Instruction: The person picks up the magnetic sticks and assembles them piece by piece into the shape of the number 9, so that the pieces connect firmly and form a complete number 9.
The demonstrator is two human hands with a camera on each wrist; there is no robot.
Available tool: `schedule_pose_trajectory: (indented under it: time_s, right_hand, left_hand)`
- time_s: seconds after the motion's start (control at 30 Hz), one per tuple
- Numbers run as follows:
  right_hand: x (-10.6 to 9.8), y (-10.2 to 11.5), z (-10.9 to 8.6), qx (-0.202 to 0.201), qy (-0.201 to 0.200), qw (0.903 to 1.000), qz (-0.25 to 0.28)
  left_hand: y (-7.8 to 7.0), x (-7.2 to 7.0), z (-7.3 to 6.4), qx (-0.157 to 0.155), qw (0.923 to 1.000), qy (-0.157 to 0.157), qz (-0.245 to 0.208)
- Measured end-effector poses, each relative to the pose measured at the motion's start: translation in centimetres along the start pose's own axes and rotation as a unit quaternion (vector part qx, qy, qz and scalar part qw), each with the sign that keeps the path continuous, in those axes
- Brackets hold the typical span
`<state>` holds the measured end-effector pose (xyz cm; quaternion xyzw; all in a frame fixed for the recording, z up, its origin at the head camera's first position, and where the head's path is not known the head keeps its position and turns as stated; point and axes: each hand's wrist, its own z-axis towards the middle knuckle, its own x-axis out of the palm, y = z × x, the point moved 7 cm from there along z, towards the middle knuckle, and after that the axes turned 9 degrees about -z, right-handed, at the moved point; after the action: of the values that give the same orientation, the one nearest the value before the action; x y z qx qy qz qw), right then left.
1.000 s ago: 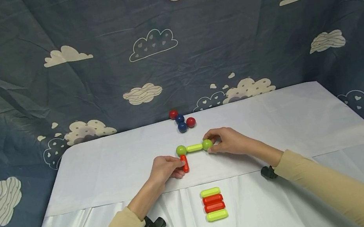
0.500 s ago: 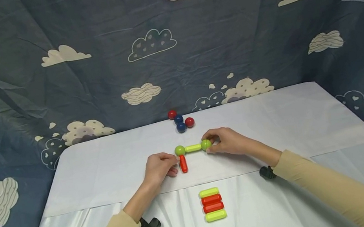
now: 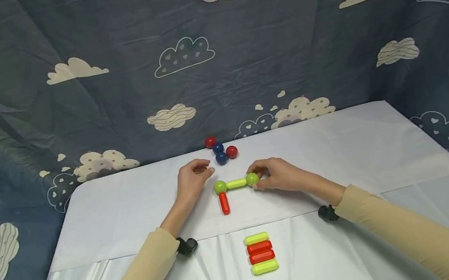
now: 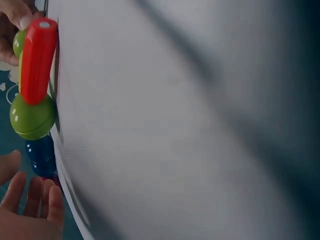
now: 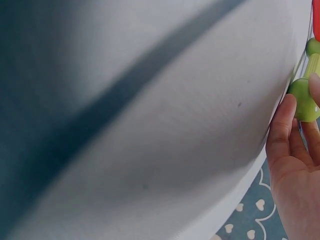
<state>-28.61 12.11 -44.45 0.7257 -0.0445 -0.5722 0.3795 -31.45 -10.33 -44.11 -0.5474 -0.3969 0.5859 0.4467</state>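
My right hand (image 3: 277,174) holds a green ball (image 3: 252,179) between thumb and fingers at the right end of a yellow-green rod (image 3: 237,183). At that rod's left end sits another green ball (image 3: 220,187), and from it a red rod (image 3: 224,203) points toward me. In the left wrist view the red rod (image 4: 38,60) meets the near green ball (image 4: 32,117). My left hand (image 3: 191,180) is raised left of the joined pieces with nothing in its fingers. Its fingertips point toward the dark blue ball (image 3: 221,158) at the back.
Behind the hands lie a second blue ball (image 3: 218,148) and two red balls, one on the right (image 3: 232,152) and one farther back (image 3: 210,142). In front, several rods lie in a row, a yellow-green rod (image 3: 265,266) nearest me. A cloud-print curtain (image 3: 125,97) stands behind the white table (image 3: 318,145).
My left hand has let go of the red rod and moved away toward the back, near the blue balls. The right hand stays on its green ball.
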Motion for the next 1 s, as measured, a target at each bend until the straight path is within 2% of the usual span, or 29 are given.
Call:
schedule_pose_trajectory:
  time_s: [0.13, 0.27, 0.5, 0.8, 1.0]
  right_hand:
    - [0.1, 0.0, 0.1, 0.003, 0.001, 1.0000, -0.001]
    - [0.3, 0.0, 0.2, 0.006, 0.006, 1.0000, -0.001]
    - [0.2, 0.1, 0.2, 0.007, 0.006, 0.9999, -0.007]
    - [0.1, 0.2, 0.1, 0.011, 0.005, 0.9999, -0.011]
    - [0.1, 0.0, 0.0, 0.011, 0.003, 0.9999, -0.012]
  left_hand:
    - [-0.1, 1.3, 1.5, 0.021, 0.9995, 0.024, 0.001]
    - [-0.3, 2.4, 2.5, 0.019, 0.9983, 0.048, 0.027]
    - [-0.6, 3.4, 3.3, 0.016, 0.9952, 0.053, 0.081]
    - [-0.7, 3.6, 3.3, 0.011, 0.9945, 0.054, 0.089]
    - [-0.6, 2.6, 2.5, 0.017, 0.9972, 0.050, 0.054]
